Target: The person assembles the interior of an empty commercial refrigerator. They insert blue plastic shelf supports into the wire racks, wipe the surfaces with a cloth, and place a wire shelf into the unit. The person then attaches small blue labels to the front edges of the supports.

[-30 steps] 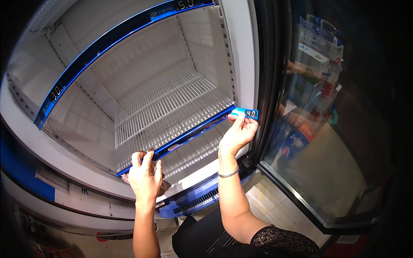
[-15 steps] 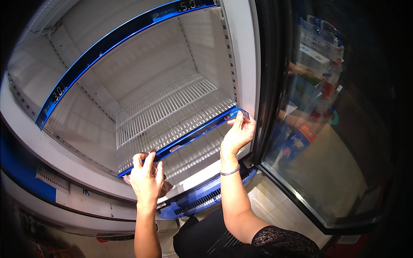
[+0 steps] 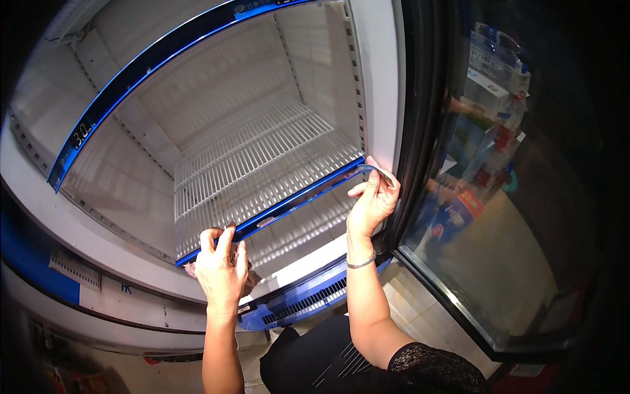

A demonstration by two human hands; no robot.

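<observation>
In the head view, a white wire shelf (image 3: 252,161) sits inside an open refrigerator cabinet (image 3: 379,79), a dark blue strip (image 3: 308,195) running along the shelf's front edge. At the right end of that edge, close to the cabinet's right side wall, the right hand (image 3: 374,207) pinches a small blue label (image 3: 369,168) between thumb and fingertips. The label is bent and turned nearly edge-on, its inner end at the strip's end. A thin bracelet (image 3: 361,261) circles the right wrist.

At the shelf's front left corner, the left hand (image 3: 221,272) is half curled, fingers bent at the strip and thumb set apart from them. It holds a pinkish-brown cloth (image 3: 190,269), which pokes out on both sides of the hand. A small pale patch marks the strip between the two hands.

Higher up, a second blue strip (image 3: 128,85) curves across the cabinet. Below the cabinet's lower edge is a blue vent panel (image 3: 308,307). The glass door (image 3: 512,262) stands open to the right, with boxes and bottles showing in it.
</observation>
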